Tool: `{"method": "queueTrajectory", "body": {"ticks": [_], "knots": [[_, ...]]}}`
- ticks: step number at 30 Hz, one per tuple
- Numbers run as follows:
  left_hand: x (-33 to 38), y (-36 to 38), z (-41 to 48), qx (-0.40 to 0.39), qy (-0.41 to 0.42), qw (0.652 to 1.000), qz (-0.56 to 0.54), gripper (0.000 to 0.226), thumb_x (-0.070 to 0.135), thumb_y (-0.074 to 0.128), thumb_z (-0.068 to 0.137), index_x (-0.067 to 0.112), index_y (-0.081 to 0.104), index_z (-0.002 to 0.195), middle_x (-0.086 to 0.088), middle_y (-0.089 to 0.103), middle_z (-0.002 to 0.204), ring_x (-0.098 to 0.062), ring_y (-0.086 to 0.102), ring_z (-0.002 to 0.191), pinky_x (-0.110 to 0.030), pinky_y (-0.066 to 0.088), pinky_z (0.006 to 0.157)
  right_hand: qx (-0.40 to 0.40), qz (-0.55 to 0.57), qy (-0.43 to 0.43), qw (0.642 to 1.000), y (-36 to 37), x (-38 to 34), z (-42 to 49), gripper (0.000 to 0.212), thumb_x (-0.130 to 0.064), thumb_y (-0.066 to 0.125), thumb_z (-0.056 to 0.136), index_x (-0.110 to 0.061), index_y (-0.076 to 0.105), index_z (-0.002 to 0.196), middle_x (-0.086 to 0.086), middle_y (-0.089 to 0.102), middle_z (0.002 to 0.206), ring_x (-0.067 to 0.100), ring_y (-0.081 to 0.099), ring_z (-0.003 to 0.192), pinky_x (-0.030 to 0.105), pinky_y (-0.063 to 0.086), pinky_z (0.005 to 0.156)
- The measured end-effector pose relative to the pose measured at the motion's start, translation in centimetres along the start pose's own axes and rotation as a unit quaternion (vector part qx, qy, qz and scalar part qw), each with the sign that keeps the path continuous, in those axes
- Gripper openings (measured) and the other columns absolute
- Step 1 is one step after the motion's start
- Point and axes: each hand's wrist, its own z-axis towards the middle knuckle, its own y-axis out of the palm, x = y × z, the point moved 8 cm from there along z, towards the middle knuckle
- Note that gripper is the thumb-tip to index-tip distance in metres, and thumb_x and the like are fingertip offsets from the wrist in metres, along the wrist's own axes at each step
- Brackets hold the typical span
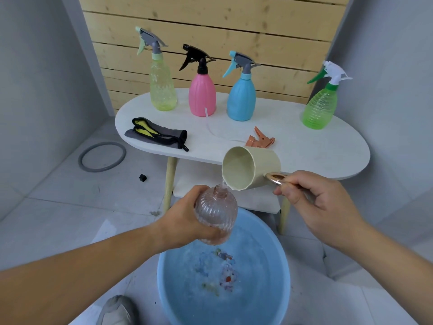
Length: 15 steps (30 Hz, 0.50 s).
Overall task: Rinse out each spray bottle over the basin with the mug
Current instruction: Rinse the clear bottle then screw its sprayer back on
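My left hand (185, 219) grips a clear pinkish ribbed bottle (216, 213) without its spray head, held over the blue basin (164, 277), which holds water. My right hand (314, 200) holds the shiny handle of a cream mug (250, 167), tipped so its rim is at the bottle's neck and water trickles in. The orange spray head (260, 139) with its clear tube lies on the white oval table (316, 151). On the table behind stand several capped spray bottles: yellow-green (162, 90), pink (202, 95), blue (241, 99) and green (319, 109).
A grey, black and yellow cloth (157, 133) lies at the table's left. On the tiled floor to the left are a grey ring (102, 156) and a small black cube (143, 177). A shoe (117, 310) shows beside the basin. A wooden slat wall stands behind.
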Motion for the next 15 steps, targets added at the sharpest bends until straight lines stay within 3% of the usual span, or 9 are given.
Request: {"method": "queueTrajectory", "body": {"ticks": [5, 15], "knots": [[-0.31, 0.04, 0.10, -0.003, -0.003, 1.000, 0.007, 0.087, 0.027, 0.098, 0.059, 0.039, 0.048, 0.129, 0.016, 0.065, 0.115, 0.001, 0.064, 0.105, -0.026, 0.059, 0.088, -0.003, -0.002, -0.014, 1.000, 0.15, 0.18, 0.07, 0.026, -0.040, 0.050, 0.092, -0.023, 0.069, 0.087, -0.008, 0.066, 0.084, 0.015, 0.063, 0.086, 0.021, 0.046, 0.074], [-0.70, 0.26, 0.22, -0.011, 0.000, 1.000, 0.010, 0.089, 0.027, 0.098, 0.057, 0.038, 0.049, 0.130, 0.015, 0.064, 0.117, -0.004, 0.063, 0.110, -0.032, 0.059, 0.093, -0.005, -0.027, -0.041, 0.999, 0.38, 0.05, 0.13, 0.030, -0.039, 0.049, 0.095, -0.016, 0.067, 0.087, -0.005, 0.066, 0.084, 0.024, 0.064, 0.092, 0.045, 0.050, 0.078]]}}
